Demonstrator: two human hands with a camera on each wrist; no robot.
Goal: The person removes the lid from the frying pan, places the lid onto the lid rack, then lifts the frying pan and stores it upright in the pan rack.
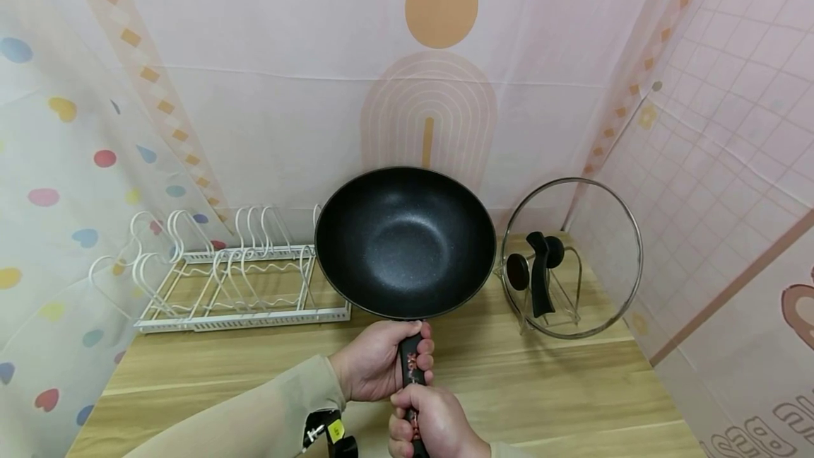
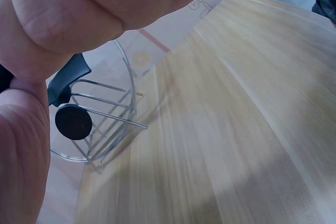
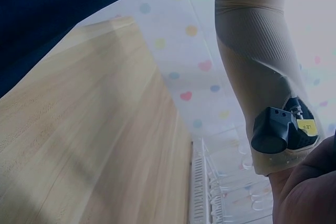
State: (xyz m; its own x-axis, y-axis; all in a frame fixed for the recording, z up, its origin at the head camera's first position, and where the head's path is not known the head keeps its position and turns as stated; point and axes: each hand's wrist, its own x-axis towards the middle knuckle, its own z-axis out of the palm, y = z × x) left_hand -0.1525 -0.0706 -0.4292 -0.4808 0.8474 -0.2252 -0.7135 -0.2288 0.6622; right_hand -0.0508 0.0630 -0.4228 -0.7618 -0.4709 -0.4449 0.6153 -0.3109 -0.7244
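A black wok with a long black handle is held up over the table, its dark inside facing me. My left hand grips the handle close below the pan, thumb along the top and fingers wrapped round. Lower down, my right hand holds the same handle near its end. In the left wrist view the fingers of the left hand fill the upper left. Part of a hand shows at the lower right of the right wrist view, beyond it a sleeved forearm.
On the left of the wooden table stands a white wire dish rack with upright loops. To the right, a glass lid with a metal rim and black handle leans upright in a wire stand. Patterned curtains hang behind.
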